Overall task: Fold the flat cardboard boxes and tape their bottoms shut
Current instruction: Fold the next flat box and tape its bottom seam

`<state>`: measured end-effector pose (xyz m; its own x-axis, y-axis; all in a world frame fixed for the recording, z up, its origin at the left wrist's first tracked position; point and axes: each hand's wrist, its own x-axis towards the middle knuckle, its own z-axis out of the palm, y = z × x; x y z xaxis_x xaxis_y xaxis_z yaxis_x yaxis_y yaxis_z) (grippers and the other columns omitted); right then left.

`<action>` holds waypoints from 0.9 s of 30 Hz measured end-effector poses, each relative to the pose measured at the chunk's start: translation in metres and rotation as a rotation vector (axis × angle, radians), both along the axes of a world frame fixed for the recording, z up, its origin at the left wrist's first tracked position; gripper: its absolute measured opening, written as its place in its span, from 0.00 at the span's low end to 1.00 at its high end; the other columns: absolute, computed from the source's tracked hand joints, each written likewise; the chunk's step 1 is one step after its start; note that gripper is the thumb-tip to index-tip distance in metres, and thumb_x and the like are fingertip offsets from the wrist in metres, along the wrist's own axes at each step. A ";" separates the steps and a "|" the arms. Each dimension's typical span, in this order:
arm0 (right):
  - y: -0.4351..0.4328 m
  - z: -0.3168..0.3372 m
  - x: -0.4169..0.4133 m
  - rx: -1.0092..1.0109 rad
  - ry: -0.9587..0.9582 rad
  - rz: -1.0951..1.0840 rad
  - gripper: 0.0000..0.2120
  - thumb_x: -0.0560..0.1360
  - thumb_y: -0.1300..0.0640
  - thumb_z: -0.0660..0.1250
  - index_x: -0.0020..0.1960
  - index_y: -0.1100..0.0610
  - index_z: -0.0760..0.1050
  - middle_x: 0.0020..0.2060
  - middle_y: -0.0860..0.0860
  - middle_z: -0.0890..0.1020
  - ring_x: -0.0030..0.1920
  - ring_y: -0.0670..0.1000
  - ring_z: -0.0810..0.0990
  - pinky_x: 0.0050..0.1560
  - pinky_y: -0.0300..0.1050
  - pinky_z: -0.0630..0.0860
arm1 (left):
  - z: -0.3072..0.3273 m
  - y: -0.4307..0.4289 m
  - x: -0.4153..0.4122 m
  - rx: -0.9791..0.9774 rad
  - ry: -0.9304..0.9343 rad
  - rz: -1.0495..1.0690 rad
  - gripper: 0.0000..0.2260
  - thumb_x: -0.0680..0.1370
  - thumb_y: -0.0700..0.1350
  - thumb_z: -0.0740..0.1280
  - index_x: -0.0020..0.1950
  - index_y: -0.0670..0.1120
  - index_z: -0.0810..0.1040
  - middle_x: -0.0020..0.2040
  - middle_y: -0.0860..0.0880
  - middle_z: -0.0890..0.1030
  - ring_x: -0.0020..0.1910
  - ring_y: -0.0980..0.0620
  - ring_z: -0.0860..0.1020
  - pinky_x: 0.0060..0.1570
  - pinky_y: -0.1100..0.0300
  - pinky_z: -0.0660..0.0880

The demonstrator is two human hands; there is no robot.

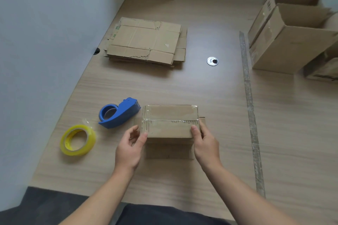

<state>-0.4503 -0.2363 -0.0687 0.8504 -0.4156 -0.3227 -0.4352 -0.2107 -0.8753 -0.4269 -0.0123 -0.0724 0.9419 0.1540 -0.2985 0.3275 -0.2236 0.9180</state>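
Note:
A small folded cardboard box (170,122) stands on the wooden table near me, its upturned face crossed by clear tape along the seam. My left hand (130,149) grips its left near corner, thumb on top. At the right near corner my right hand (204,142) grips the box, thumb on the top face and fingers round the side. A blue tape dispenser (119,113) lies just left of the box. Further left lies a yellow-cored roll of clear tape (78,139). A stack of flat cardboard boxes (146,41) rests at the back of the table.
Two large open cardboard boxes (292,31) stand at the back right. A grey strip (250,106) runs down the table on the right. A round metal cable grommet (212,61) sits behind the box. A wall borders the table on the left.

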 end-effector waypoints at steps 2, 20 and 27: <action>-0.002 -0.002 0.001 0.080 -0.010 -0.045 0.20 0.82 0.47 0.62 0.72 0.50 0.73 0.66 0.44 0.78 0.69 0.44 0.73 0.72 0.47 0.68 | -0.001 0.006 -0.010 0.002 -0.047 -0.072 0.18 0.69 0.55 0.74 0.59 0.61 0.79 0.55 0.58 0.84 0.56 0.59 0.81 0.62 0.57 0.77; -0.038 0.003 0.017 0.681 -0.002 -0.257 0.12 0.84 0.57 0.58 0.58 0.58 0.80 0.44 0.53 0.82 0.34 0.52 0.74 0.42 0.45 0.80 | 0.038 -0.031 0.005 0.378 -0.535 -0.392 0.25 0.76 0.44 0.70 0.72 0.45 0.72 0.70 0.55 0.72 0.70 0.57 0.71 0.71 0.64 0.65; -0.047 0.005 0.020 0.722 0.027 -0.293 0.15 0.84 0.56 0.58 0.49 0.55 0.83 0.34 0.51 0.82 0.32 0.52 0.74 0.46 0.52 0.78 | 0.057 -0.049 0.020 0.182 -0.480 -0.308 0.17 0.77 0.53 0.69 0.65 0.50 0.79 0.62 0.58 0.78 0.64 0.61 0.75 0.65 0.67 0.69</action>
<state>-0.4299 -0.2829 -0.0639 0.7268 -0.3007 -0.6175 -0.4079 0.5344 -0.7403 -0.4070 -0.0611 -0.0151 0.9744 -0.1385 0.1773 -0.2193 -0.4097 0.8855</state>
